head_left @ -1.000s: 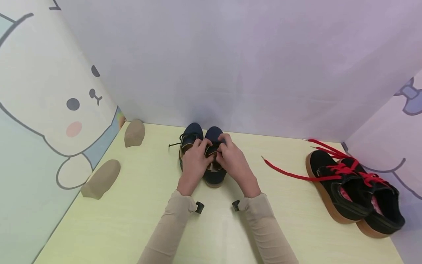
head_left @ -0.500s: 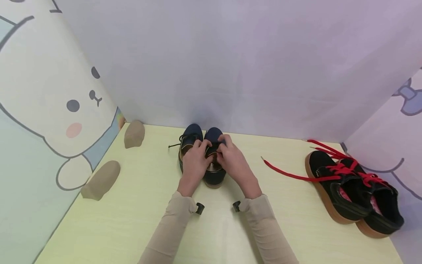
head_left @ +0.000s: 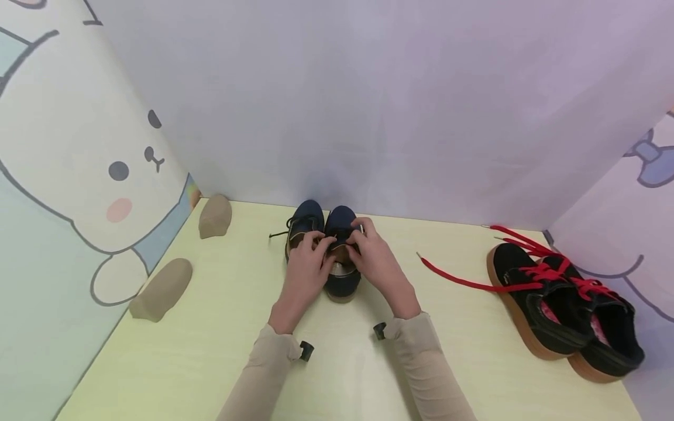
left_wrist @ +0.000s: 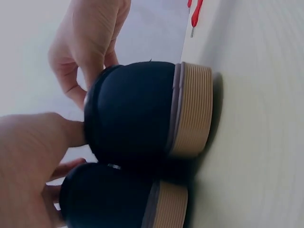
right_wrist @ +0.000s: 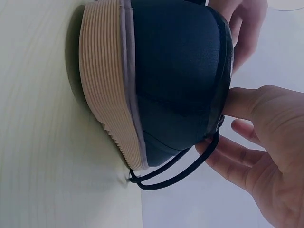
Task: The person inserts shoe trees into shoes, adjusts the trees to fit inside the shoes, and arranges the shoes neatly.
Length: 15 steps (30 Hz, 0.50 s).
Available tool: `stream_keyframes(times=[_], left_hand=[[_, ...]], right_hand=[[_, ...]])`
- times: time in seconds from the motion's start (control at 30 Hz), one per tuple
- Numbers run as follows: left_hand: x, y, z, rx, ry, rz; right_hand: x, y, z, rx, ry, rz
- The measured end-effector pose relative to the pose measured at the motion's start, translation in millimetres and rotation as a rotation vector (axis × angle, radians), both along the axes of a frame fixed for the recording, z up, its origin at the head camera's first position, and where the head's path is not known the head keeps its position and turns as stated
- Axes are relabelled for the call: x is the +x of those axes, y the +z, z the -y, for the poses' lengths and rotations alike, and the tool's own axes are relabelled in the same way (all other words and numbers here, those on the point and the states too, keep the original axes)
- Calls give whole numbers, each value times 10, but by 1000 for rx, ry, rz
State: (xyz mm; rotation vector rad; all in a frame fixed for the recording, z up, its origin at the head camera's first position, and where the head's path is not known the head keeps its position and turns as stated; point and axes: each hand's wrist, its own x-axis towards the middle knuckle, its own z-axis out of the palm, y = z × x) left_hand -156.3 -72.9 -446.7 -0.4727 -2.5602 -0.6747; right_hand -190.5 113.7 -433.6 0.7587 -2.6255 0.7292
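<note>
Two small dark navy lace-up shoes with ribbed tan soles stand side by side against the back wall, toes away from me. Over the opening of the right navy shoe (head_left: 342,286), both hands meet. My right hand (head_left: 381,266) grips its lacing edge, with the thumb (right_wrist: 242,102) at the collar and fingers curled beyond. My left hand (head_left: 301,275) bends over the opening from the left, thumb at the collar; whether it pinches a lace I cannot tell. A black shoelace (right_wrist: 178,180) hangs in a loop down the shoe's outer side. The left navy shoe (head_left: 309,210) has a tied lace.
Far right, two black shoes (head_left: 547,316) with tan soles overlap, and a loose red lace (head_left: 458,282) trails left from them across the table (head_left: 347,374). Two beige toe-shaped shoe forms (head_left: 163,289) lie along the left edge. Printed walls enclose the back and sides.
My left hand has drawn slightly back and its fingers have shifted at the shoe opening. The right hand stays at the lacing. The view has tilted up a little.
</note>
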Motion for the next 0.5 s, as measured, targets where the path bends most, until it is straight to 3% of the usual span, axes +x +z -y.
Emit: stream_keyframes(times=[0.23, 0.5], left_hand=[[126, 9, 187, 13, -28, -81], [288, 68, 460, 26, 24, -71]], right_hand=[[9, 7, -3, -31, -19, 77], [36, -24, -26, 17, 0, 92]])
